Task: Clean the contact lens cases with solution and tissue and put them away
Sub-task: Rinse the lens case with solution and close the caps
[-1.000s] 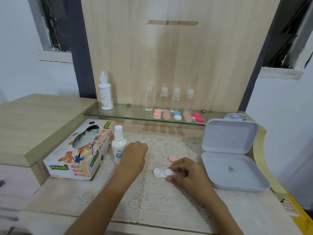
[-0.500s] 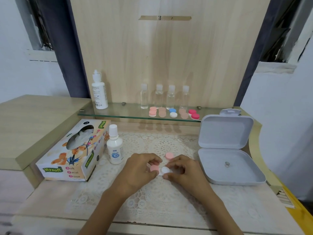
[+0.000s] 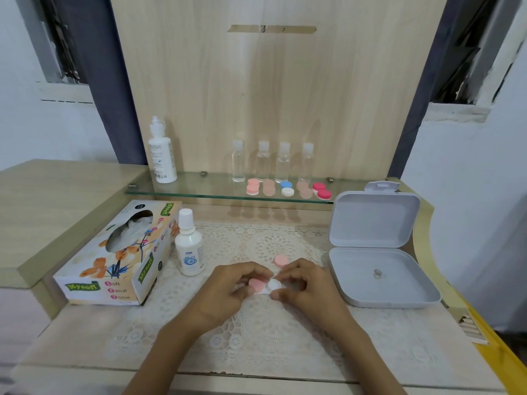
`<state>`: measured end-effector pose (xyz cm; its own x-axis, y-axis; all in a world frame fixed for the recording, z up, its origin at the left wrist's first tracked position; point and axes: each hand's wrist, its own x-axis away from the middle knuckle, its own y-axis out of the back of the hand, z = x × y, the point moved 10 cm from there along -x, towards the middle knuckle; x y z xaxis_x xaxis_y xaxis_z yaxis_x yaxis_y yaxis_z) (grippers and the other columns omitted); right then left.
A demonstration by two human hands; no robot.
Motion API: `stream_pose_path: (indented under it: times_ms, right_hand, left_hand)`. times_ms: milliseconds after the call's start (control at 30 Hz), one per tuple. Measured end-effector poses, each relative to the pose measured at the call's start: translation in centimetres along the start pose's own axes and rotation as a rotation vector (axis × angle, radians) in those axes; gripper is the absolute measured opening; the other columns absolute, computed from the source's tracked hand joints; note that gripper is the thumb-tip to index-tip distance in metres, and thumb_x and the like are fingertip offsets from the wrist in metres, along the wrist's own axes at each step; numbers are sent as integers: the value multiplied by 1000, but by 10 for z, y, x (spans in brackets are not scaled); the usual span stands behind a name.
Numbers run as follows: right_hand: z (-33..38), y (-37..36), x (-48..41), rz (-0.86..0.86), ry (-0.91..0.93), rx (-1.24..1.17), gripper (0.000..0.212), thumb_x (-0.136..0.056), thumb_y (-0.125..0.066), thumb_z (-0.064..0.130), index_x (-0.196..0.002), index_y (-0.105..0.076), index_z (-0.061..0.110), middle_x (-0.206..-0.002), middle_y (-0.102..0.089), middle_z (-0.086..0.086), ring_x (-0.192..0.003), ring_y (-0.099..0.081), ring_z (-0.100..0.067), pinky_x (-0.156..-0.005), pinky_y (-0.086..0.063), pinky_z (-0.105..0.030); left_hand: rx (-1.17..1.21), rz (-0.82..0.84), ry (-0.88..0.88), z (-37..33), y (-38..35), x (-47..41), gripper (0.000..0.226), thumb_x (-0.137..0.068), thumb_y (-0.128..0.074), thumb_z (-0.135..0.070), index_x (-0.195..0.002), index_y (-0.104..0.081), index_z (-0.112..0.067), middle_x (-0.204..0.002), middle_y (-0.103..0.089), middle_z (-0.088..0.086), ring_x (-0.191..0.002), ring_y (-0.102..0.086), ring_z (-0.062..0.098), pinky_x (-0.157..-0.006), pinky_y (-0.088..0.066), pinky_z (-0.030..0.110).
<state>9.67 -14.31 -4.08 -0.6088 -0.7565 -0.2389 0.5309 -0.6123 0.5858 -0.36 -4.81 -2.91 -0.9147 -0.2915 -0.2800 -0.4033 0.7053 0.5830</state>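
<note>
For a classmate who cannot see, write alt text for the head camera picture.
The left hand pinches the pink cap of a white contact lens case that the right hand holds over a lace mat. A second pink cap lies behind; a tissue box, solution bottle and open grey box stand nearby.

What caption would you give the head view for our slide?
Left hand pinches a pink cap on a white lens case gripped by the right hand, above a lace mat.
</note>
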Motion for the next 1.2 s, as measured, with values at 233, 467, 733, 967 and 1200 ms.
stream_pose_path:
  times_ms: [233,467,733,967,1200]
  right_hand:
    - [2,1,-1,-14,15,27,24,-66,-85,26,-89,-77,23,-94,-63,14,-81,-53,2,-67,-36,-12]
    - [2,1,-2,-18,19,43,25,-67,-84,25,-91,-77,24,-95,-63,14,-83,-51,3,-69,-32,-11]
    - [1,-1,-2,-9,12,24,26,-67,-84,23,-91,-77,21,-95,-62,13,-84,-53,2,-68,-36,-10]
    - [0,-1,-2,-12,11,31,27,-67,-85,24,-92,-77,21,-97,-62,14,-89,-54,1,-69,-37,-9]
    - [0,-1,-2,-10,16,30,27,-67,-84,22,-93,-77,21,-98,-62,12,-89,-53,1,-69,-35,-9]
  left_hand:
    - [-154,-149,18,12,11,2,45,-66,-72,-47,-107,-63,-33,-99,-59,-18,-99,-56,2,-85,-46,20]
    - [-154,-88,1,10,7,0,43,-76,-74,-12,-109,-62,-35,-100,-62,-23,-102,-54,-3,-91,-40,17]
    - [-310,-157,-3,9,12,3,48,-64,-56,-65,-105,-60,-41,-92,-57,-24,-95,-49,-4,-85,-38,18]
    - [-301,-202,-25,5,13,1,37,-72,-76,-29,-105,-61,-35,-88,-59,-23,-90,-50,-6,-87,-37,21]
    - [-254,-173,12,9,9,0,38,-73,-76,-15,-100,-58,-35,-88,-58,-21,-91,-51,-1,-82,-39,16]
